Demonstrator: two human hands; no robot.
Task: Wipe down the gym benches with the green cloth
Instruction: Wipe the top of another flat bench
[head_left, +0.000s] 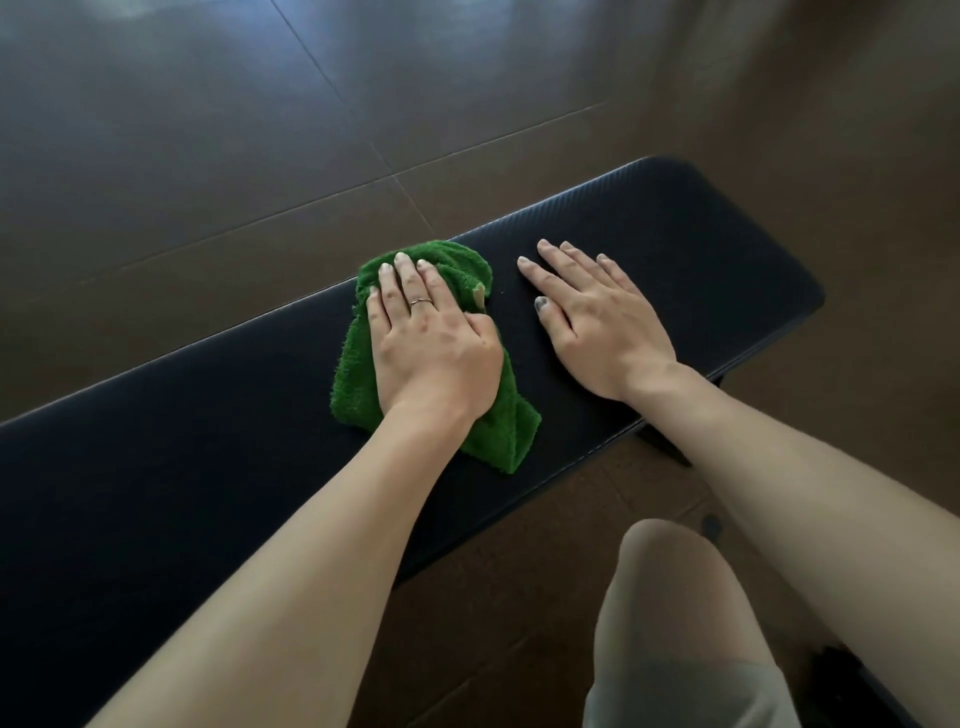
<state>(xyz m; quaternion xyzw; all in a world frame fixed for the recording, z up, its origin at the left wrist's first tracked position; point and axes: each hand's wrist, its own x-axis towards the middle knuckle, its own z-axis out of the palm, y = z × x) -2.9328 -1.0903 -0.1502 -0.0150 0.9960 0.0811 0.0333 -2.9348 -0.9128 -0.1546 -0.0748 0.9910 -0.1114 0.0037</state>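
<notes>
A long black padded gym bench (701, 249) runs from lower left to upper right across the view. The crumpled green cloth (358, 374) lies on its middle. My left hand (434, 338) presses flat on top of the cloth, fingers spread over it and thumb tucked at its right side. My right hand (597, 317) rests flat on the bare pad just right of the cloth, fingers apart and holding nothing.
Dark brown tiled floor (260, 130) surrounds the bench. My bare knee (670, 597) is in the lower right, close to the bench's near edge. A bench leg (670, 447) shows under the right part of the pad.
</notes>
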